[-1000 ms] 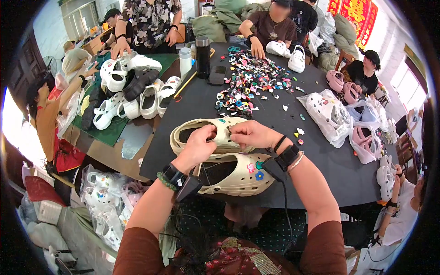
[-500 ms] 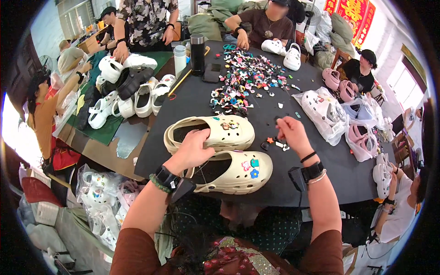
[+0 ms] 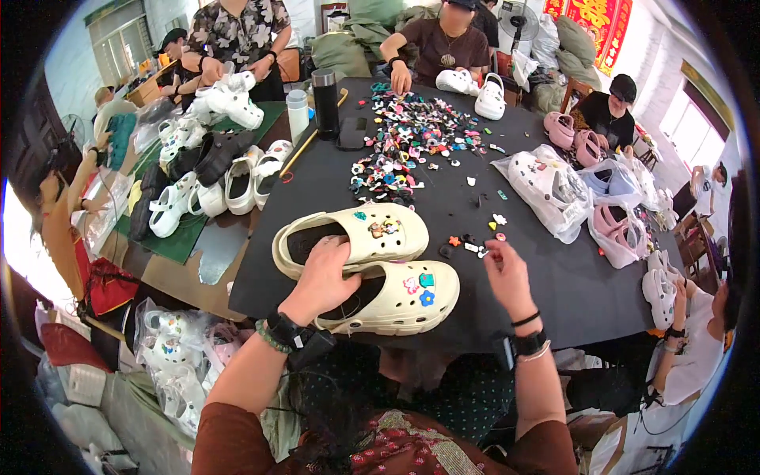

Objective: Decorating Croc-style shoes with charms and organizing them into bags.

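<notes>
Two cream clogs lie side by side on the black table, toes pointing right. My left hand (image 3: 321,273) grips the far cream clog (image 3: 396,229) at its foot opening, fingers inside and partly hidden. Cartoon-like charms and a green one sit on that clog. The near cream clog (image 3: 412,297) carries a pink charm, a teal charm and a blue flower charm (image 3: 427,298). To the right of the clogs, my right hand (image 3: 511,277) is low over several small loose charms (image 3: 472,246), its bent fingers apart. An orange charm (image 3: 454,241) and a white flower-like charm (image 3: 499,219) lie near its fingertips.
A large pile of mixed charms (image 3: 419,134) spreads across the table's far middle. Bagged clogs (image 3: 546,190) lie at right; white and black clogs (image 3: 210,186) are heaped at left. A black bottle (image 3: 324,103) and white bottle (image 3: 297,115) stand behind. Co-workers sit and stand around.
My right hand has come down and nearer to the loose charms, its fingers loosening from a pinch. More charms show beyond it. My left hand stays on the far clog.
</notes>
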A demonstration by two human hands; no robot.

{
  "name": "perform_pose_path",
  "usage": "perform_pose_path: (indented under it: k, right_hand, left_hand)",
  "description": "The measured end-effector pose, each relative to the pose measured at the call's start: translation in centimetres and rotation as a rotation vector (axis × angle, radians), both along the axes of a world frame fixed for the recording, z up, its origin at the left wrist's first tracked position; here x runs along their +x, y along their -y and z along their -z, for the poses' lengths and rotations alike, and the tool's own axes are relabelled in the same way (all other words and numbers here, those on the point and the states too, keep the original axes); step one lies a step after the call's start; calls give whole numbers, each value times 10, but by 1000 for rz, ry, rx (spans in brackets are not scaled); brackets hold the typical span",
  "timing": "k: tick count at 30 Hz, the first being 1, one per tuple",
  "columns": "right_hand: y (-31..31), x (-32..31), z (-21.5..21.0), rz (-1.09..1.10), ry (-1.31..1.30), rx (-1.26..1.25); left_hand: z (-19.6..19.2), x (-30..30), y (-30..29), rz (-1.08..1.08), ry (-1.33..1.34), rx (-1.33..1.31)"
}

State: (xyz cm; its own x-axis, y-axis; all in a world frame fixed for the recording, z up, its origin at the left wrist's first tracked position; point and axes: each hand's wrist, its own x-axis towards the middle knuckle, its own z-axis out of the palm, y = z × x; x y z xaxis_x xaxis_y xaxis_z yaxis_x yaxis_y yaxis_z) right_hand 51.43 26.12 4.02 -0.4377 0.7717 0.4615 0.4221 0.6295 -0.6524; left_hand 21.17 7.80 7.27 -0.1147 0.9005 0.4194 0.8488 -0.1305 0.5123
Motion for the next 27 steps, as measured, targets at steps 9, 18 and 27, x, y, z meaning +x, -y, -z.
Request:
perform_pose_path:
  k: [9, 18, 27]
  right_hand:
    - [51, 5, 33, 81, 77, 153]
    - [59, 7, 36, 56, 158, 248]
    - [58, 8, 34, 68, 171, 236]
  left_hand:
    - [-10, 2, 21, -230, -323, -59]
    - [-28, -18, 39, -277, -360, -274]
    - [-16, -32, 43, -205, -221, 13]
